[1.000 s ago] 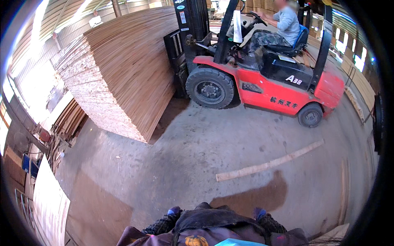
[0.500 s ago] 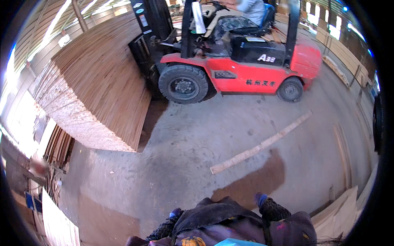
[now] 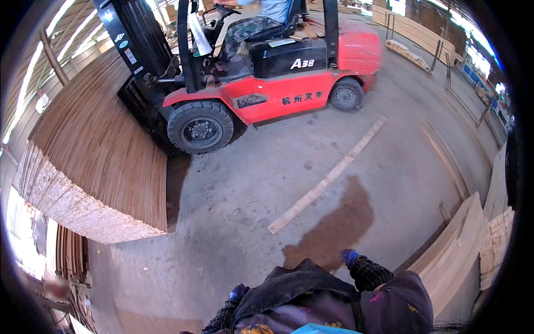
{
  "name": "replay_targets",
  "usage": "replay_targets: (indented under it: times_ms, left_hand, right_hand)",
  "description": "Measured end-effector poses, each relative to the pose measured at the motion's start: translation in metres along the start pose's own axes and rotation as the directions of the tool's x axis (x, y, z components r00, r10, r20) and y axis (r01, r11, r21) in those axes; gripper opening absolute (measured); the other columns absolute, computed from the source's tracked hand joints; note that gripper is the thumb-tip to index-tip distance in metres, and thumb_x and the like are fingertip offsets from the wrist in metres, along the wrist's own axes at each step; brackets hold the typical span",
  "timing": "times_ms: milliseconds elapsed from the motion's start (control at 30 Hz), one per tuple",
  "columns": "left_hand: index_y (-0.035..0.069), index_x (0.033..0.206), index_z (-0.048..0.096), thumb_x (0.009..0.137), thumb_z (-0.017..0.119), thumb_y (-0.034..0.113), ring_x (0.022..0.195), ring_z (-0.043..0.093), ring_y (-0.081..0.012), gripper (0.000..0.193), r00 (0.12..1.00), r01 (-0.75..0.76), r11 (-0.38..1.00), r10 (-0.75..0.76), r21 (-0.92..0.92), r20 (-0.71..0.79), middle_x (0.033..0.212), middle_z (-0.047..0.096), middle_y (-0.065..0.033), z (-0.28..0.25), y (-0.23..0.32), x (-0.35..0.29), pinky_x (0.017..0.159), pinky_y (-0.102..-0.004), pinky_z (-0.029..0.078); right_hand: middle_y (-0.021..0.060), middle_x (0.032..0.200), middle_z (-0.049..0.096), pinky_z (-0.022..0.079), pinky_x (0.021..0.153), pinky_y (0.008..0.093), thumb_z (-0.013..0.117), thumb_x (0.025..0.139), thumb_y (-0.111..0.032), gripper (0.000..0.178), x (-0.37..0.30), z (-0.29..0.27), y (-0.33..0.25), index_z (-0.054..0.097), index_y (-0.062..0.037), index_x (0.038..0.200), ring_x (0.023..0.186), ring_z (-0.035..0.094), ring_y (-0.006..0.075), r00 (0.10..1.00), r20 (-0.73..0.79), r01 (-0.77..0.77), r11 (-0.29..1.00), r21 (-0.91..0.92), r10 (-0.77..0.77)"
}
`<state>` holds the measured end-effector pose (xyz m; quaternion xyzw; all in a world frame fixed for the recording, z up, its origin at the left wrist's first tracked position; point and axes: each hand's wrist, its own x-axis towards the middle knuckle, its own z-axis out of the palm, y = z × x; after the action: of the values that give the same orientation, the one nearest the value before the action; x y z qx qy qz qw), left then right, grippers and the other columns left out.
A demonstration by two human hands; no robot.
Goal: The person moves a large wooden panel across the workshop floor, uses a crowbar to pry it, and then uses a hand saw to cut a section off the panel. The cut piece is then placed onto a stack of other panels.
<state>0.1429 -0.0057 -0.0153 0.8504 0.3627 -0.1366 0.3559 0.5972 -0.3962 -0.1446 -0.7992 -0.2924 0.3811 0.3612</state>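
My left hand point(image 3: 240, 290), in a blue-purple glove, hangs low beside my dark apron point(image 3: 303, 283). My right hand point(image 3: 349, 256), gloved alike, is held out on the other side, over the edge of my shadow on the floor. Both are small in view and seen from above, so their fingers cannot be made out. Neither visibly touches anything. On the concrete ahead of them lies a long narrow wooden board point(image 3: 328, 177). Dark knitted cuffs cover both wrists.
A red forklift point(image 3: 300, 94) with a seated person point(image 3: 258, 25) stands ahead. At its mast is a tall stack of thin wood sheets point(image 3: 105, 150). Pale boards point(image 3: 453, 253) lie near right, thin strips point(image 3: 445, 158) beyond them. More timber point(image 3: 411, 30) stands far right.
My view has turned to the right, so the forklift, wood stack and floor board sit further left. More of the pale boards at right shows. Both hands stay low at my sides.
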Motion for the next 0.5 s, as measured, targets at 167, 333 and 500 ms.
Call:
replay_targets:
  times_ms: [167,333,500]
  left_hand:
    - [0.002,0.088,0.059,0.082,0.052,0.034,0.080,0.058,-0.0380,0.034,0.996,0.025,0.993,-0.034,0.115,0.077,0.087,0.060,-0.0229,-0.002,-0.018,-0.012,0.069,-0.0451,0.046]
    - [0.001,0.084,0.057,0.081,0.054,0.031,0.080,0.058,-0.0372,0.030,0.996,-0.025,0.992,0.014,0.120,0.090,0.083,0.059,-0.0218,0.000,-0.007,-0.008,0.068,-0.0442,0.046]
    - [0.001,0.079,0.055,0.079,0.056,0.028,0.080,0.058,-0.0365,0.026,0.995,-0.062,0.993,0.054,0.103,0.081,0.080,0.058,-0.0206,0.007,0.003,-0.005,0.067,-0.0433,0.047]
  right_hand:
    - [0.0137,0.096,0.062,0.047,0.073,0.0383,0.048,0.081,-0.023,0.025,-0.037,0.016,-0.052,0.060,-0.0068,0.097,0.085,0.060,0.0292,0.998,0.049,0.039,0.971,-0.234,-0.028]
    - [0.0092,0.087,0.062,0.047,0.071,0.0352,0.051,0.082,-0.024,0.024,-0.047,0.007,-0.056,0.061,-0.0070,0.096,0.080,0.060,0.0231,0.981,0.186,0.095,0.684,-0.723,0.059]
    - [0.0067,0.103,0.057,0.045,0.080,0.0352,0.057,0.069,-0.022,0.021,-0.057,0.002,-0.013,0.059,-0.0134,0.089,0.097,0.054,0.0225,0.981,0.175,-0.111,0.975,0.190,0.077]
